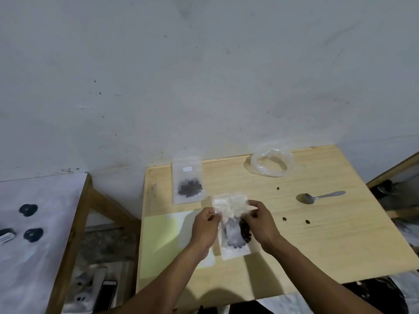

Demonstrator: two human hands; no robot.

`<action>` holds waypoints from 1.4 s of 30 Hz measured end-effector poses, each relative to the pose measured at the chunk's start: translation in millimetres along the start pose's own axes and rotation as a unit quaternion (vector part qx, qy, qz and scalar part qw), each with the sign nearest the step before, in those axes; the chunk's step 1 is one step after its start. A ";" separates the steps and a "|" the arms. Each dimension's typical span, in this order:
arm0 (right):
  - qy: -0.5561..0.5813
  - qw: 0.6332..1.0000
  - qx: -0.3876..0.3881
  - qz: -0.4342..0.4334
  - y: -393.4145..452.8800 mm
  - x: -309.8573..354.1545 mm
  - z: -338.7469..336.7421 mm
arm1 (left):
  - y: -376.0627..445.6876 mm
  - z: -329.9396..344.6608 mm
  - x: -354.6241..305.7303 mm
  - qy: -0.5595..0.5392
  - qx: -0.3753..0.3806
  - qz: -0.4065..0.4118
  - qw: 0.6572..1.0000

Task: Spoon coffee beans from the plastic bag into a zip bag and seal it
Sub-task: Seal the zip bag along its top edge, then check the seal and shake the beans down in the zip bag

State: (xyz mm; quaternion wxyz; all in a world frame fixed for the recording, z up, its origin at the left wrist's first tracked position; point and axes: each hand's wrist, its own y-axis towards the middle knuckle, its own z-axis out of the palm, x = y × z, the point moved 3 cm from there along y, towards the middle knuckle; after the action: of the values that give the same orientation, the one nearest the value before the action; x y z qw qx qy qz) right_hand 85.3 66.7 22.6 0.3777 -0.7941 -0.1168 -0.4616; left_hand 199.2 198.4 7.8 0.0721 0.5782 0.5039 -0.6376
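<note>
Both my hands hold a small clear zip bag (pixel 230 206) upright above the wooden table (pixel 328 245). My left hand (pixel 205 225) pinches its top left edge and my right hand (pixel 260 220) pinches its top right edge. Dark coffee beans (pixel 245 230) sit in the bag's lower part. A second zip bag (pixel 187 182) with beans lies flat at the back of the table. The crumpled clear plastic bag (pixel 272 165) stands open at the back right. A metal spoon (pixel 319 197) lies on the table to the right, apart from both hands.
A yellow sheet (pixel 158 241) and white paper lie under my left arm. Three loose beans, one of them (pixel 307 221), dot the table right of my hands. A second table (pixel 34 245) with dark objects stands left. A phone (pixel 105 295) lies on the floor between.
</note>
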 end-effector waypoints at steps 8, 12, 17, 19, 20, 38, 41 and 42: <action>0.030 0.991 0.092 -0.095 -4.1 49.9 60.7 | -14.9 -90.3 -26.6 -0.033 -0.127 0.102 0.986; -0.076 0.978 0.140 -0.133 -5.8 38.7 92.0 | -28.1 -145.3 -8.7 -0.095 -0.193 0.079 0.973; -0.285 0.912 0.202 -0.215 -18.5 12.7 125.8 | -52.8 -186.9 14.8 -0.142 -0.249 0.057 0.956; -0.342 0.869 0.240 -0.263 -26.2 4.1 138.7 | -58.8 -195.2 24.7 -0.155 -0.259 0.046 0.952; -0.370 0.846 0.258 -0.284 -29.0 -0.2 144.8 | -61.2 -197.8 28.6 -0.155 -0.264 0.043 0.951; -0.287 0.904 0.215 -0.234 -28.0 11.8 151.1 | -63.9 -195.1 23.5 -0.153 -0.258 0.075 0.951; -0.217 0.928 0.164 -0.256 -27.1 50.6 130.5 | -60.3 -190.3 6.4 -0.113 -0.234 0.105 0.960; -0.191 0.933 0.153 -0.263 -28.1 66.0 124.7 | -59.3 -186.7 -1.1 -0.107 -0.220 0.117 0.963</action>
State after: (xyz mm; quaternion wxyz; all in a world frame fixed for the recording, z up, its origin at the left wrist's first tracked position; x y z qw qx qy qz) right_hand 186.8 163.5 54.6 0.3302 -0.7406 -0.4612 -0.3602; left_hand 283.7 361.9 74.8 0.3248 0.5311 0.5499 -0.5568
